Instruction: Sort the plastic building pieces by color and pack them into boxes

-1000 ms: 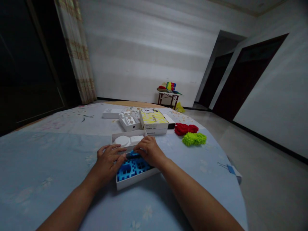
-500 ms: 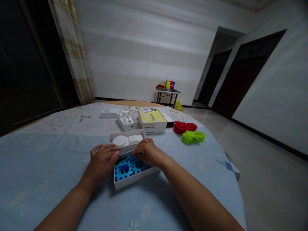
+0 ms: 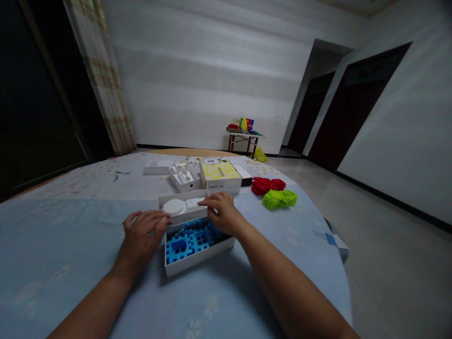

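Observation:
A shallow white box (image 3: 183, 217) holds a flat round white piece (image 3: 174, 206) and a white block (image 3: 192, 203) resembling a power adapter. My left hand (image 3: 143, 235) is at its left front corner, with fingers and thumb against the edge. Over the right end of the same box is my right hand (image 3: 222, 212), its forefinger stretched out and touching the white block. Its thumb is partly hidden. Directly in front stands a second open white box (image 3: 197, 260), filled with blue interlocking foam-like pieces (image 3: 187, 242); the first box's front wall meets its back edge.
Behind are a yellow-and-white box (image 3: 221, 174), a white printed box (image 3: 183, 176), a flat white box (image 3: 158, 166) and a black-and-white box (image 3: 244, 175). Red (image 3: 267, 185) and lime-green (image 3: 279, 198) fuzzy bundles lie right. A floral cloth (image 3: 88, 245) covers the round table.
My right hand has lifted from the blue pieces and shifted back to the white block. More blue pieces show now. My left hand stays at the white box's corner.

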